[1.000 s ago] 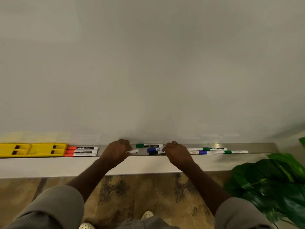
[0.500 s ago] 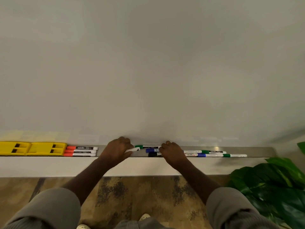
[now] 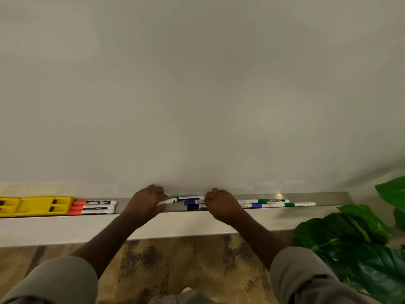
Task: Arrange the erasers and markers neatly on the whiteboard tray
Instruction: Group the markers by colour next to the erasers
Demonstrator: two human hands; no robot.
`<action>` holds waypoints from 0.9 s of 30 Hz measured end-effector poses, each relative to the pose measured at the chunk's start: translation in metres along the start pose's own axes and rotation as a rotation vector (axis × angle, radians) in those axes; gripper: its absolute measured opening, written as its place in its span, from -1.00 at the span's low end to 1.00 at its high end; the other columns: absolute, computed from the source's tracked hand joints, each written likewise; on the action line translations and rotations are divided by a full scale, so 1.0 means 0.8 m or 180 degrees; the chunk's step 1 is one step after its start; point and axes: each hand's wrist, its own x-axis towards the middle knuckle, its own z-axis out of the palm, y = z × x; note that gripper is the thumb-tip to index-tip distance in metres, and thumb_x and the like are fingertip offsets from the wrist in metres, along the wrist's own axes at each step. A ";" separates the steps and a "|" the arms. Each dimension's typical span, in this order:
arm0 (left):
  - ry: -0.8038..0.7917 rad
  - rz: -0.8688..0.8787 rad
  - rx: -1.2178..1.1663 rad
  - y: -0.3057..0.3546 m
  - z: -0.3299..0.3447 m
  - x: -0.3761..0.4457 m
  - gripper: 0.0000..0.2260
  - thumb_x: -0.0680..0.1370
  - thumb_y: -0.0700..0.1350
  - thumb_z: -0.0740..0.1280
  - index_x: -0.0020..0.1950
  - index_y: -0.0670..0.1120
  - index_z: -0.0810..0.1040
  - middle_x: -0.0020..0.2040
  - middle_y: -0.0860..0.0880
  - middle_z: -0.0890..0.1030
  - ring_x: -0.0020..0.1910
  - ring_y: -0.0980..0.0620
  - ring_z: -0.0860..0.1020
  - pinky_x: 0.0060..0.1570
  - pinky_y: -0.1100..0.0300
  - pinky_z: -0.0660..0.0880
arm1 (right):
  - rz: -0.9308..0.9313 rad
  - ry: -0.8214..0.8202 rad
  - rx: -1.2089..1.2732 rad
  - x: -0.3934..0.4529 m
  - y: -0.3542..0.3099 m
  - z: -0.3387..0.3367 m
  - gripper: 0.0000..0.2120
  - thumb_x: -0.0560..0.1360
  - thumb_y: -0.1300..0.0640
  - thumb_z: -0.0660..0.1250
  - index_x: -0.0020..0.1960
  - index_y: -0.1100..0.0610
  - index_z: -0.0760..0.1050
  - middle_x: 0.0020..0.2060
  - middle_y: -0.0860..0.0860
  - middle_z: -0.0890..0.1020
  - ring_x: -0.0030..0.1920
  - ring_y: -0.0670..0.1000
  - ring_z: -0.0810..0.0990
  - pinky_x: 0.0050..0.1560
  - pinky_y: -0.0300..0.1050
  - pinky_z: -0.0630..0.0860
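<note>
I'm mid-sort: left hand [image 3: 147, 202] pinches a white marker [image 3: 165, 202]; right hand [image 3: 221, 205] curls over the blue marker [image 3: 194, 202], grip unclear; next, slide them to nine o'clock beside the red markers [image 3: 94, 207].

Metal tray [image 3: 324, 196] carries yellow erasers [image 3: 32, 206] and markers [image 3: 94, 207].

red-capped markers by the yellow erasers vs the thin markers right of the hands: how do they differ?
The three red-capped markers lie parallel with ends flush; the thin green- and blue-banded markers are staggered end to end. The red set touches the yellow erasers; the thin ones lie alone. Both groups rest flat in the metal tray.
</note>
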 end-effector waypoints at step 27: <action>0.0035 0.0055 0.0056 -0.002 0.012 0.004 -0.69 0.51 0.15 0.18 -0.01 0.04 0.64 -0.14 0.07 0.59 -0.14 0.04 0.55 -0.35 0.22 0.47 | 0.1301 0.1015 0.1630 -0.063 0.066 -0.004 -0.77 0.42 0.12 0.26 0.07 0.01 0.41 -0.17 -0.02 0.56 -0.21 -0.01 0.51 -0.28 -0.15 0.47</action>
